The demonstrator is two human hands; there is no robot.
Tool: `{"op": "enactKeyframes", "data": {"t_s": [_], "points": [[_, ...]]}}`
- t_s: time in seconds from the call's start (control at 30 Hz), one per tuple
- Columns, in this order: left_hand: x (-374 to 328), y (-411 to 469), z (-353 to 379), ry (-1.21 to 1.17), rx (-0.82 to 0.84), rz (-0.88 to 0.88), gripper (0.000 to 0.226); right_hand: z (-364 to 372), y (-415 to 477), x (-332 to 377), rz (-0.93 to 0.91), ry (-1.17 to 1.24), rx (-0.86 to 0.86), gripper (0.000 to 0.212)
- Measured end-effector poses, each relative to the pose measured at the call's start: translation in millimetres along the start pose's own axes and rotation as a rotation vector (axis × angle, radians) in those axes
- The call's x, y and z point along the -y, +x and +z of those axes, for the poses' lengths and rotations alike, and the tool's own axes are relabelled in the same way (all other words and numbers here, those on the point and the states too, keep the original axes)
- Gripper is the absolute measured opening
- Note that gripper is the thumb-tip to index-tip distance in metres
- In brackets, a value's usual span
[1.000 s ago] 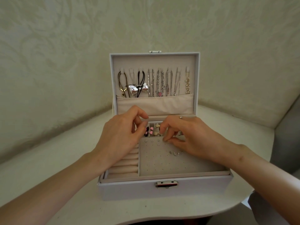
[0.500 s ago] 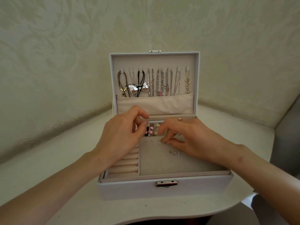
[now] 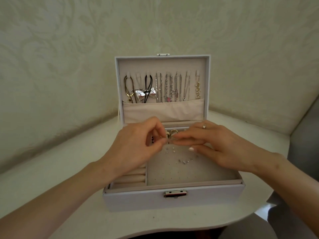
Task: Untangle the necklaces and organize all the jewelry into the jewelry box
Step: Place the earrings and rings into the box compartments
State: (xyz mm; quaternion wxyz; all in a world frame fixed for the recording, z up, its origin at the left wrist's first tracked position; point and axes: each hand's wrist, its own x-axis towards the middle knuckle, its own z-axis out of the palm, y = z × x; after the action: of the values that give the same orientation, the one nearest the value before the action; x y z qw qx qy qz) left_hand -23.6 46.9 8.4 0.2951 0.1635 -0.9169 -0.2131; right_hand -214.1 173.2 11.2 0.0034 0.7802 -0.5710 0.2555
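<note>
- Jewelry box (image 3: 172, 200) sits on the white table (image 3: 51, 169), lid up. It faces me square, with the latch (image 3: 175, 194) nearest.
- Necklaces (image 3: 170, 88) hang in separate runs from the hooks in the lid. Their lower ends are tucked into the fabric pouch (image 3: 164, 111). From here they read as sorted, not knotted.
- My call on the step in hand: seating small pieces on the earring pad (image 3: 181, 173). Several studs (image 3: 184, 162) are on it already.
- Left hand (image 3: 136, 147): fingers curled, thumb and forefinger tips brought together like a pinch. Whatever is between them is too small to see, so I cannot tell what it grasps, if anything.
- Right hand (image 3: 224, 147): fingers run nearly straight toward the left hand, and the tips are blurred where they meet it. I cannot tell whether it pinches or only touches.
- Both sets of fingertips meet just above the pad's back edge, in front of the compartment with the gold rings (image 3: 173, 131).
- To do it well:
  - Work low over the pad so a dropped part lands on felt, not on the table.
  - Line the post up with one hole and push straight down.
  - Brace the heel of one hand on the box rim.
  - Avoid dragging knuckles across studs already set.
  - Leave the ring rolls (image 3: 131, 178) for rings.
- Writing: none readable. The latch and the top clasp carry no legible mark, and I see no brand or label on the box.
</note>
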Motion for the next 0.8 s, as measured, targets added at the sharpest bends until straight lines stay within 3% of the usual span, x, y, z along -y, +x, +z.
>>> {"op": "enactKeyframes", "data": {"t_s": [0.13, 0.23, 0.37, 0.5, 0.67, 0.8], "points": [[-2, 1, 9, 0.027, 0.258, 0.187, 0.019, -2, 0, -4, 0.091, 0.104, -0.151, 0.03], [-4, 5, 15, 0.043, 0.296, 0.219, 0.016, -3, -1, -6, 0.138, 0.154, -0.21, 0.017], [-6, 11, 15, 0.084, 0.293, 0.261, 0.008, -7, -4, -7, 0.132, 0.25, -0.026, 0.012], [-5, 9, 15, 0.115, 0.286, 0.237, 0.005, -6, -5, -9, 0.179, 0.298, 0.08, 0.022], [-2, 8, 0, -0.17, 0.119, 0.01, 0.017, -1, -3, -7, 0.208, 0.353, 0.075, 0.015], [0, 6, -9, -0.273, 0.055, -0.013, 0.02, 0, 0, -6, 0.197, 0.364, 0.102, 0.011]]}}
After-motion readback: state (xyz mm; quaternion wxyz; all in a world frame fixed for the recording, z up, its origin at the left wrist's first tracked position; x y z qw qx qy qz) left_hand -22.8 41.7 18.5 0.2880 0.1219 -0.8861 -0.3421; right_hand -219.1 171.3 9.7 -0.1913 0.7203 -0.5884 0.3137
